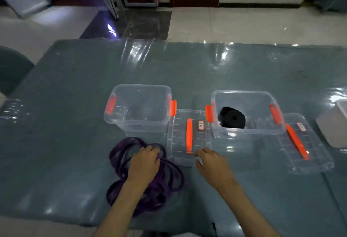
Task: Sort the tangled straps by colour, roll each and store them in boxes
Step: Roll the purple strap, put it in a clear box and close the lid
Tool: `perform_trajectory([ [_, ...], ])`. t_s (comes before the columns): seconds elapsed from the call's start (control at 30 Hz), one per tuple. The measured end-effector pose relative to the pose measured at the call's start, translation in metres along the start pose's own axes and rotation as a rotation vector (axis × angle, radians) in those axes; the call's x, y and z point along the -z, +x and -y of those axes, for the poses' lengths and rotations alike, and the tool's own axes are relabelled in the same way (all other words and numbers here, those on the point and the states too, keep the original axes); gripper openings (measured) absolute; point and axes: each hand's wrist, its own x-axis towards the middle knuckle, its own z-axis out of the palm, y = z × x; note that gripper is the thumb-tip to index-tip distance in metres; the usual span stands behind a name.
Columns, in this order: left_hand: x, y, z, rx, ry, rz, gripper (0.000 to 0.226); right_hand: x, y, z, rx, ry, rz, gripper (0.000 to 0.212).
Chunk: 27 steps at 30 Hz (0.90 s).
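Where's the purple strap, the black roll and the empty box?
purple strap [169, 186]: head view, on its loose loops.
black roll [232, 117]: head view, on its top.
empty box [135, 125]: head view, on its near wall.

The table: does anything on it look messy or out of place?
Only the purple strap: it lies in a loose tangle under the left hand, unrolled, while the black strap sits rolled in the right box. Both lids are off.

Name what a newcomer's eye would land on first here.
The loose purple strap tangle at near left, under the left hand. Then the black rolled strap inside the right clear plastic box with orange latches, while the left clear box looks empty.
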Motion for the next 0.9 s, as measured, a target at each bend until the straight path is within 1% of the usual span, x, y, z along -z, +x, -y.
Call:
perform_trajectory([
  [0.07, -0.003, -0.001, 0.03, 0.012, 0.029, 0.087, 0.039, -0.012, 0.002, 0.027, -0.036, 0.021, 0.064, 0.025],
  [0.13, -0.008, 0.0, 0.054, 0.028, 0.096, 0.247, 0.058, -0.028, 0.007, 0.051, -0.074, 0.04, 0.118, 0.024],
  [0.17, -0.014, 0.0, 0.064, 0.018, 0.114, 0.305, 0.061, -0.035, 0.009, 0.062, -0.095, 0.049, 0.139, 0.023],
  [0.2, -0.019, -0.001, 0.071, -0.002, 0.099, 0.328, 0.059, -0.042, 0.012, 0.072, -0.121, 0.068, 0.154, 0.023],
  [0.27, -0.029, -0.003, 0.083, -0.065, 0.024, 0.292, 0.046, -0.057, 0.016, 0.087, -0.168, 0.169, 0.144, 0.027],
  [0.33, -0.034, -0.006, 0.09, -0.113, -0.082, 0.193, 0.034, -0.073, 0.021, 0.095, -0.186, 0.252, 0.095, 0.036],
  [0.4, -0.036, -0.009, 0.094, -0.135, -0.186, 0.147, 0.032, -0.086, 0.028, 0.102, -0.22, 0.32, 0.088, 0.039],
  [0.5, -0.04, -0.015, 0.096, -0.145, -0.257, 0.166, 0.033, -0.102, 0.04, 0.116, -0.275, 0.437, 0.149, 0.033],
  [0.53, -0.039, -0.017, 0.096, -0.143, -0.324, 0.149, 0.029, -0.103, 0.044, 0.121, -0.291, 0.474, 0.147, 0.029],
  [0.6, -0.041, -0.019, 0.102, -0.096, -0.593, 0.088, 0.02, -0.098, 0.046, 0.13, -0.329, 0.619, 0.097, 0.024],
  [0.7, -0.035, -0.021, 0.116, 0.15, -1.119, 0.042, 0.022, -0.091, 0.044, 0.135, -0.323, 0.717, 0.053, 0.034],
  [0.77, -0.024, -0.021, 0.123, 0.298, -1.392, -0.027, 0.021, -0.096, 0.042, 0.134, -0.332, 0.677, 0.072, 0.033],
  [0.8, -0.017, -0.02, 0.126, 0.348, -1.475, -0.053, 0.021, -0.098, 0.041, 0.135, -0.333, 0.628, 0.09, 0.036],
  [0.87, -0.004, -0.018, 0.135, 0.401, -1.57, -0.095, 0.017, -0.104, 0.039, 0.135, -0.321, 0.503, 0.131, 0.046],
  [0.9, -0.001, -0.017, 0.142, 0.409, -1.582, -0.109, 0.012, -0.106, 0.038, 0.136, -0.302, 0.431, 0.157, 0.047],
])
